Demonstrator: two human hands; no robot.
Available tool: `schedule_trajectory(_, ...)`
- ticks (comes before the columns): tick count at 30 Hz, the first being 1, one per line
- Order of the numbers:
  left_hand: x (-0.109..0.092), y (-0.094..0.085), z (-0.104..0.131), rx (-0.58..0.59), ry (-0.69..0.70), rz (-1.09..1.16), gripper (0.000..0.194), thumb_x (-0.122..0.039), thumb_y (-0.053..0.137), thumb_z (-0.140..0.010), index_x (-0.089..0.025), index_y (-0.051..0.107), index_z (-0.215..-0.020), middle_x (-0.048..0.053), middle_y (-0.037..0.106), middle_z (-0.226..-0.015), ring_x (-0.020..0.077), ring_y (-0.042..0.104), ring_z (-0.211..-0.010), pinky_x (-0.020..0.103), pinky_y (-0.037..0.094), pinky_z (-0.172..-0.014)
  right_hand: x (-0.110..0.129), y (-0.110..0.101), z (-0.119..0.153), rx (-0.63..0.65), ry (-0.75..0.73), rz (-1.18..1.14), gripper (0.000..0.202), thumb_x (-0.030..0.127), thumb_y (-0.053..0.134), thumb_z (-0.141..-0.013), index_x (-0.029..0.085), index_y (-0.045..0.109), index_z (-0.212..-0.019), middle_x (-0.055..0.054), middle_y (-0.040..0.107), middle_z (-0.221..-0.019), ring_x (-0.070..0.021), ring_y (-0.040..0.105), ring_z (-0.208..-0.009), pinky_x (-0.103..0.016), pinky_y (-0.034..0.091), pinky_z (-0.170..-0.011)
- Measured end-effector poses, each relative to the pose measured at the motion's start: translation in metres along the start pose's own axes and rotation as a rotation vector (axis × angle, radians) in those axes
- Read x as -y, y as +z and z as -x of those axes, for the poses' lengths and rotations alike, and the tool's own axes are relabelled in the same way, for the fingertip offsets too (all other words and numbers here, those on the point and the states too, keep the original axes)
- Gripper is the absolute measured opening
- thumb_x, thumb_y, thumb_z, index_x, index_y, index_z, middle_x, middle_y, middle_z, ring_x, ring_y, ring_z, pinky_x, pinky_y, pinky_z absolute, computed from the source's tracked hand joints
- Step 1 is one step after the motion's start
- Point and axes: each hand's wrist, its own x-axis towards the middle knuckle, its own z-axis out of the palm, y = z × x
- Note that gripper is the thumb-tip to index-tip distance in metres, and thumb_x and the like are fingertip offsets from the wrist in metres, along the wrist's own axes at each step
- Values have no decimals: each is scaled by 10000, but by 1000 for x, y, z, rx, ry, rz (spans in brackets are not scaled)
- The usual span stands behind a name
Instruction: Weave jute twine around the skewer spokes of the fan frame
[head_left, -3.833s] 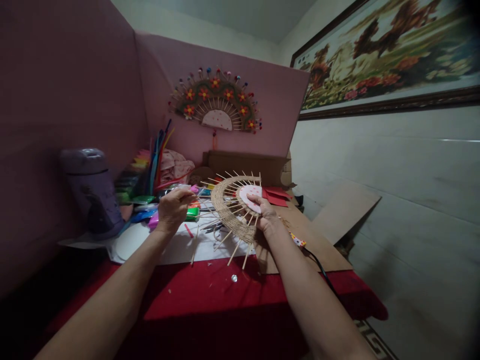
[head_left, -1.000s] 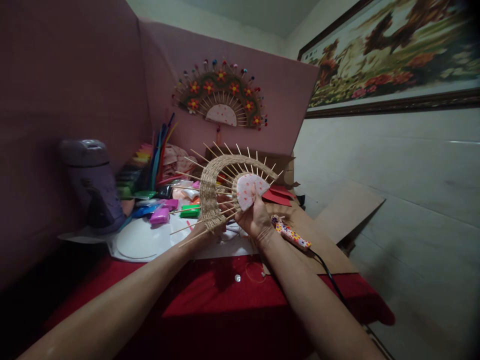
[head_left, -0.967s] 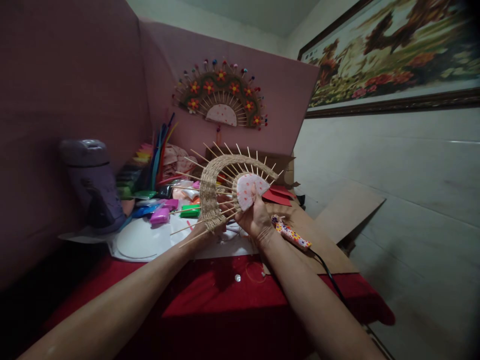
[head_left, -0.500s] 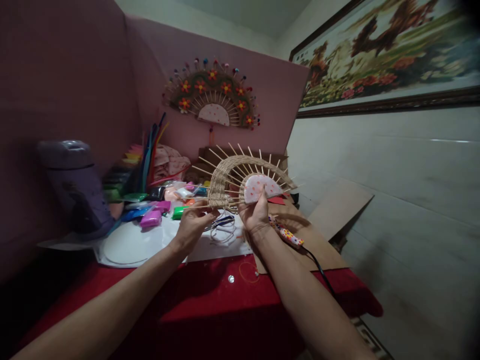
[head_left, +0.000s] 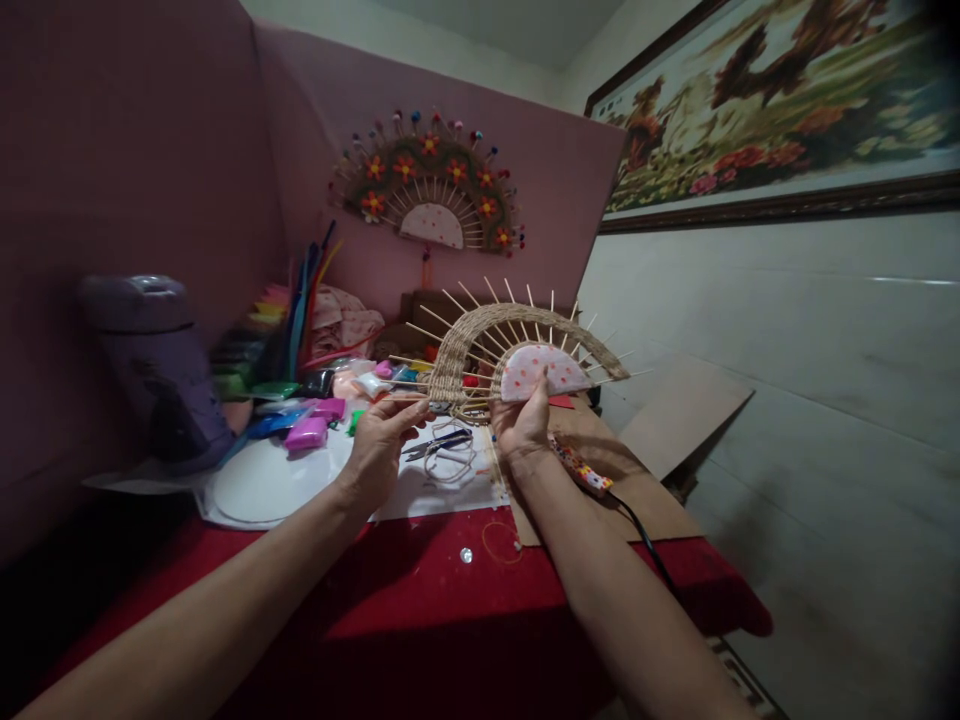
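Note:
Over the table I hold a half-round woven fan (head_left: 452, 348), its tan cord band laced through several thin wooden sticks that fan outward. My right hand (head_left: 523, 425) grips its base, thumb on the white half-circle with orange dots (head_left: 551, 372), other fingers behind. My left hand (head_left: 375, 440) is closed, thumb and fingers pinching at the fan's lower left end, by the lowest stick. Whether loose cord is also in that pinch is too small to tell. Below lie dark-handled scissors (head_left: 450, 438) and a loop of pale cord (head_left: 444, 474).
A finished fan with flowers (head_left: 430, 172) hangs on the pink panel. Left are a purple bottle (head_left: 161, 370), coloured packets (head_left: 306, 433) and a white disc (head_left: 259, 485). A dotted handle with black cable (head_left: 585, 472) rests on cardboard (head_left: 660, 515) over the red cloth (head_left: 450, 610).
The fan has shifted right and tilted, its right end lower. My right hand moved slightly right with it. My left hand has changed its pinch at the left end.

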Motion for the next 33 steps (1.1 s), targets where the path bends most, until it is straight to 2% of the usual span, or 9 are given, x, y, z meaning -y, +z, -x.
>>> schedule_trajectory(6, 0, 0, 0, 4, 10, -22, 172, -275, 689, -639, -148, 658, -750, 18, 608, -670, 100, 505, -634, 225, 331, -583, -2, -2, -2, -6, -12, 30, 363, 502, 505, -767, 215, 579, -975, 13, 675, -824, -115, 647, -752, -268, 557, -682)
schedule_trajectory(13, 4, -2, -3, -55, -5, -79, 228, -340, 716, -615, -150, 652, -723, 13, 603, -631, 106, 517, -611, 224, 325, -561, -2, -2, -1, 6, -19, 58, 373, 514, 505, -762, 210, 582, -964, 14, 675, -805, -117, 647, -741, -268, 554, -676)
schedule_trajectory(20, 6, -2, -5, -51, 3, -125, 245, -370, 714, -611, -145, 667, -695, 21, 614, -612, 111, 519, -599, 229, 319, -555, -2, 0, 2, -9, -12, 76, 384, 518, 502, -761, 216, 574, -987, 16, 678, -821, -112, 649, -743, -256, 555, -678)
schedule_trajectory(33, 9, 1, -3, -103, -16, -57, 157, -327, 697, -616, -177, 649, -613, 11, 638, -616, 121, 530, -634, 249, 335, -615, -2, 3, 6, -44, -4, 12, 325, 469, 548, -753, 223, 578, -962, 43, 675, -804, -76, 640, -698, -209, 543, -685)
